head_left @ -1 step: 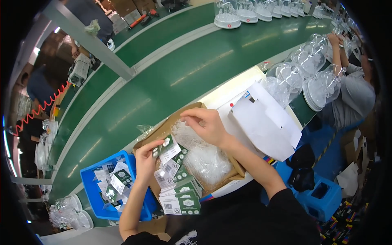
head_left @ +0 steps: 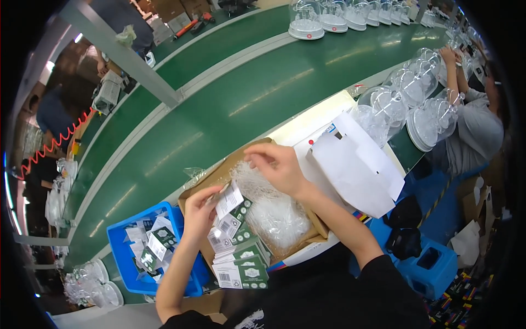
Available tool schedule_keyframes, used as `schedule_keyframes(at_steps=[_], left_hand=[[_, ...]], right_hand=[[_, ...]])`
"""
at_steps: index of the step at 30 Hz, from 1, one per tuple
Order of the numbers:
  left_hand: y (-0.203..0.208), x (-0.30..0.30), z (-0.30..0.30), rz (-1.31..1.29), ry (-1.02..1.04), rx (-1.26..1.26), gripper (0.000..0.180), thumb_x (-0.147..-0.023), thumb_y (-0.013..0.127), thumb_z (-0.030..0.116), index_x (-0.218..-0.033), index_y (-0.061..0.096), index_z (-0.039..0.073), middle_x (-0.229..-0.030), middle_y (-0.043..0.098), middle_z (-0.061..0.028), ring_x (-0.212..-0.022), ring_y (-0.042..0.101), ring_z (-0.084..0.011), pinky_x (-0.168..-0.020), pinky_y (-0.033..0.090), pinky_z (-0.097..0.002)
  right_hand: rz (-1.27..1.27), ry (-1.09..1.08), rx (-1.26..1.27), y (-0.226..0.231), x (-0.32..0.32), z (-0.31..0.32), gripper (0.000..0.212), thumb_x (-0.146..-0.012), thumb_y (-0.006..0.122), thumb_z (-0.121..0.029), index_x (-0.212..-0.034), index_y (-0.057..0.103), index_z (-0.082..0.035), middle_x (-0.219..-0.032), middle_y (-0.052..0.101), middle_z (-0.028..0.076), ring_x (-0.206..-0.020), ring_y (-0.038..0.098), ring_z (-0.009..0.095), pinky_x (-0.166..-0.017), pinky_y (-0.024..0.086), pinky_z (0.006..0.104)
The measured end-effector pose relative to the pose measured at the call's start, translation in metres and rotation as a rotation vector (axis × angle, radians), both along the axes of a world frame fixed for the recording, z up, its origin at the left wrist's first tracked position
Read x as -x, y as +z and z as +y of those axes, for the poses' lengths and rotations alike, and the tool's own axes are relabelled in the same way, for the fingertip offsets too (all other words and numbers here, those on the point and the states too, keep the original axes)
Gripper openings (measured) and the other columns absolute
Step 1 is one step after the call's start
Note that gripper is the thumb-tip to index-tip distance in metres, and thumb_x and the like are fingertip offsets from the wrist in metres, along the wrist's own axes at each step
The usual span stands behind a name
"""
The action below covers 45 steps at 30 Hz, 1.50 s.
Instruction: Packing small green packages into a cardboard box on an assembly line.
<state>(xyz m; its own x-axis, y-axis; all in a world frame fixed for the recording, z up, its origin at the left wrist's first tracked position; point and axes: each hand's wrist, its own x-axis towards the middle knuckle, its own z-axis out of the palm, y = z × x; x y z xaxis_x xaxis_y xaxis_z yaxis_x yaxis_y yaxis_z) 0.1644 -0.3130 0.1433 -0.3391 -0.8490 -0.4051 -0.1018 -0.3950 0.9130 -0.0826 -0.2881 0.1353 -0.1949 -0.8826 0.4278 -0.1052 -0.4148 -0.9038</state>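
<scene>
Cards (head_left: pixel 249 274), green and white, lie overlapped along the left side of an open cardboard box (head_left: pixel 216 171), beside a heap of clear plastic strands (head_left: pixel 280 220). The left hand (head_left: pixel 199 211) grips what looks like a thin card (head_left: pixel 226 187), nearly edge-on, between thumb and fingers. The right hand (head_left: pixel 278 169) hangs above the strands, fingers curled toward the thumb; whether it holds a fine strand, I cannot tell. Good handling likely calls for a light pinch and strands kept untangled.
</scene>
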Motion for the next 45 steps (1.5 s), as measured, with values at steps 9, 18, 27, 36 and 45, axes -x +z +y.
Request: schedule_keyframes(at_steps=[9, 18, 27, 36, 45], left_hand=[[-0.003, 0.097, -0.055, 0.447, 0.073, -0.086, 0.020, -0.092, 0.050, -0.004, -0.108, 0.062, -0.001, -0.101, 0.065, -0.0099, -0.094, 0.064, -0.0176, -0.085, 0.052, -0.0285], [0.032, 0.101, -0.049, 0.178, -0.309, 0.223, 0.036, -0.096, 0.035, 0.016, -0.105, 0.063, -0.005, -0.099, 0.064, -0.0091, -0.087, 0.062, -0.0140, -0.077, 0.051, -0.0271], [0.027, 0.098, -0.039, -0.081, -0.302, 0.589, 0.034, -0.088, 0.057, -0.005, -0.122, 0.056, 0.000, -0.095, 0.066, -0.0052, -0.079, 0.057, -0.0066, -0.071, 0.047, -0.0196], [0.032, 0.090, -0.051, -0.169, -0.313, 0.647, 0.014, -0.090, 0.056, 0.008, -0.085, 0.064, -0.002, -0.072, 0.060, 0.0005, -0.066, 0.051, -0.0043, -0.058, 0.039, -0.0198], [0.032, 0.086, -0.046, -0.141, -0.328, 0.695, 0.033, -0.100, 0.047, 0.019, -0.078, 0.062, -0.002, -0.067, 0.054, 0.0020, -0.058, 0.042, -0.0028, -0.052, 0.032, -0.0206]], right_hand=[[-0.671, -0.015, -0.159, -0.010, 0.017, -0.009, 0.016, -0.097, 0.052, -0.010, -0.107, 0.060, 0.000, -0.078, 0.060, 0.002, -0.064, 0.056, 0.008, -0.057, 0.046, 0.0210], [-0.711, -0.018, -0.208, -0.015, 0.029, -0.008, 0.015, -0.095, 0.055, -0.012, -0.105, 0.060, -0.001, -0.077, 0.061, 0.002, -0.065, 0.057, 0.008, -0.056, 0.047, 0.0211], [-0.691, -0.014, -0.263, -0.009, 0.022, -0.004, 0.014, -0.094, 0.056, -0.012, -0.103, 0.061, -0.002, -0.080, 0.064, 0.003, -0.065, 0.059, 0.008, -0.057, 0.047, 0.0214], [-0.630, 0.021, -0.278, -0.004, 0.022, -0.010, 0.013, -0.094, 0.056, -0.010, -0.102, 0.061, -0.001, -0.078, 0.064, 0.003, -0.066, 0.058, 0.008, -0.059, 0.047, 0.0206], [-0.615, 0.044, -0.279, -0.001, 0.023, -0.001, 0.016, -0.092, 0.056, -0.007, -0.107, 0.060, 0.000, -0.079, 0.064, 0.004, -0.064, 0.057, 0.008, -0.057, 0.047, 0.0210]])
